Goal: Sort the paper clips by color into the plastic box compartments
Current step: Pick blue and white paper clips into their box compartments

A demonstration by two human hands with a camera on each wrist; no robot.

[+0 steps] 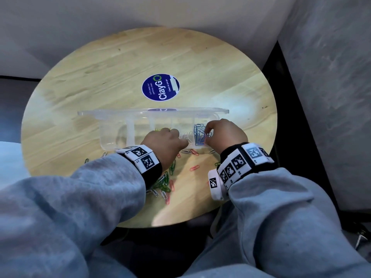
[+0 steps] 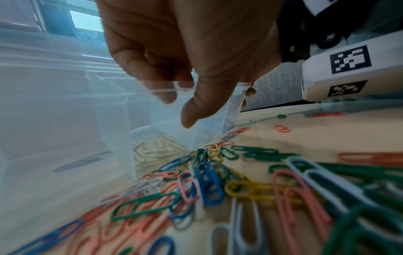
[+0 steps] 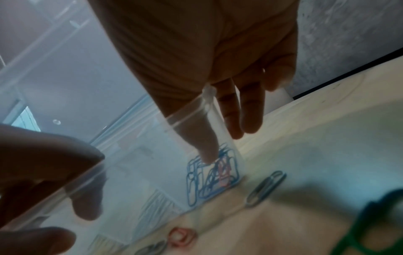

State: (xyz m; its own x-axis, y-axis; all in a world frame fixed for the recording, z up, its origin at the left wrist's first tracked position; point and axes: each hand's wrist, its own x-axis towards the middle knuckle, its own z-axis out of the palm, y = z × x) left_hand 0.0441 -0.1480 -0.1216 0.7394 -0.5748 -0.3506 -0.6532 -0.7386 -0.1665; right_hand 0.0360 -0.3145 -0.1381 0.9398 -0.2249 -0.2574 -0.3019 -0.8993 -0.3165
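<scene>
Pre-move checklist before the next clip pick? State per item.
1. Plastic box sits flat on the table, open side up: ok.
2. Blue compartment holds blue clips only: not ok, a pink clip lies among them in the right wrist view.
3. Right hand free of a clip: cannot tell, its fingertips reach into the blue compartment.
4. Left hand free of a clip: cannot tell, its fingers are inside the box over the white clips.
5. Loose clips remain on the table near the box: ok, mixed colours within easy reach.
</scene>
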